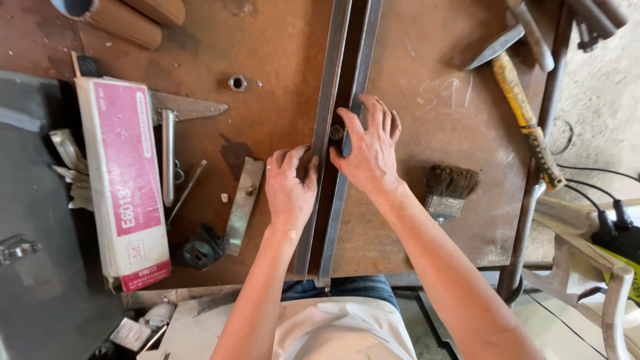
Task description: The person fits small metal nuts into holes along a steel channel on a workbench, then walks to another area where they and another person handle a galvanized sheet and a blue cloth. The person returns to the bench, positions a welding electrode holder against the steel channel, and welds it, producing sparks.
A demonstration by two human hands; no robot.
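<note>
A long steel channel (333,60) lies lengthwise across the rusty metal workbench (280,47), running from the near edge to the far edge. My left hand (290,187) presses against its left wall, fingers curled on the rim. Across the channel's right wall lies my right hand (369,150), fingers spread, thumb beside a small round nut (337,132) sitting inside the channel. Neither hand grips anything.
Left lie a pink-and-white box of welding rods (123,180), a metal square (170,143), a flat steel strip (243,203), a loose nut (237,83) and a black tape measure (200,247). Right lie a paintbrush (448,190) and a yellow-handled chipping hammer (523,110).
</note>
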